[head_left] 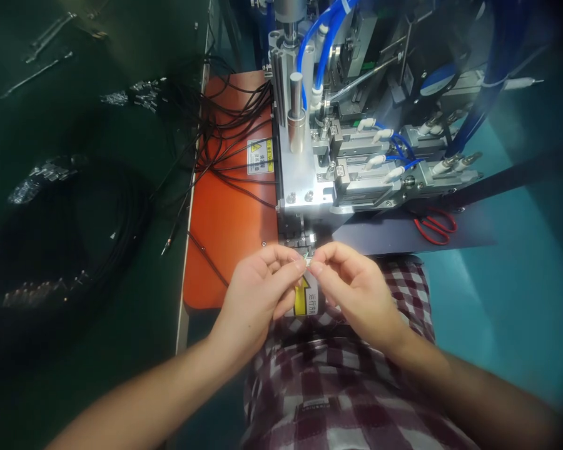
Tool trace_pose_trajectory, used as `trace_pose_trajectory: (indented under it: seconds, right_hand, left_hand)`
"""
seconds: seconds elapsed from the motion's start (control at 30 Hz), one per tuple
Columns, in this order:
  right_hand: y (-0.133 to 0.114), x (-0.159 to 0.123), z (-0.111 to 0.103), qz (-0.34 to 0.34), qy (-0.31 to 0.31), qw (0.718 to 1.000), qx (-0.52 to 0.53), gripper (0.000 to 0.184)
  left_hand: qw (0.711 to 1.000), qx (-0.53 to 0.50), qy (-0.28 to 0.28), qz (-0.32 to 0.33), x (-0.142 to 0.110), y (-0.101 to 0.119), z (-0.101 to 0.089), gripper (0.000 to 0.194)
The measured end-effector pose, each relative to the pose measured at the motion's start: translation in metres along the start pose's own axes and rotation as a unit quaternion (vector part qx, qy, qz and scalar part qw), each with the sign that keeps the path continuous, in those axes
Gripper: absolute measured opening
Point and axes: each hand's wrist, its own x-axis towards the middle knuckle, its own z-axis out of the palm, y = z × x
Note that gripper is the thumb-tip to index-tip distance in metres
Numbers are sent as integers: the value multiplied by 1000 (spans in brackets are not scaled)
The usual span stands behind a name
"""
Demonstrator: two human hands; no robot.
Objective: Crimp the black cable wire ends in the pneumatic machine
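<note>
My left hand (263,281) is closed, thumb and forefinger pinching a cable end with fine pale wires (305,257). A black cable (209,257) runs across the orange plate towards this hand. Opposite it, my right hand (354,287) is closed too, its thumb and forefinger pinched at the same spot. A small whitish piece (308,262) shows between the fingertips; it is too small to name. Both hands meet just in front of the machine's metal track (296,239), above a label with a yellow arrow (300,297).
Beyond my hands stands a machine with a metal block (298,169), clamps (356,181) and blue air hoses (331,37). Black cables (216,137) spread over the orange plate (234,219). Red-handled scissors (434,226) lie at right. Coiled cable (131,231) and metal parts (47,172) lie at left.
</note>
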Motion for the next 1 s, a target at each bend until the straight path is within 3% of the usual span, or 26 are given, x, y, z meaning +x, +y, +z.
trace_pose_trajectory:
  seconds: [0.27, 0.67, 0.9, 1.0]
  right_hand:
    - [-8, 8, -1, -24, 18, 999, -30, 14]
    - [-7, 3, 5, 46, -25, 993, 103, 23]
    - [-8, 2, 7, 30, -26, 995, 96, 21]
    - [-7, 1, 5, -5, -19, 999, 46, 20]
  left_hand:
    - [999, 47, -5, 2, -3, 0, -2, 16]
    - [999, -30, -16, 11, -4, -1, -1, 17]
    - [999, -42, -28, 16, -4, -2, -1, 14]
    - [999, -35, -38, 14, -4, -1, -1, 14]
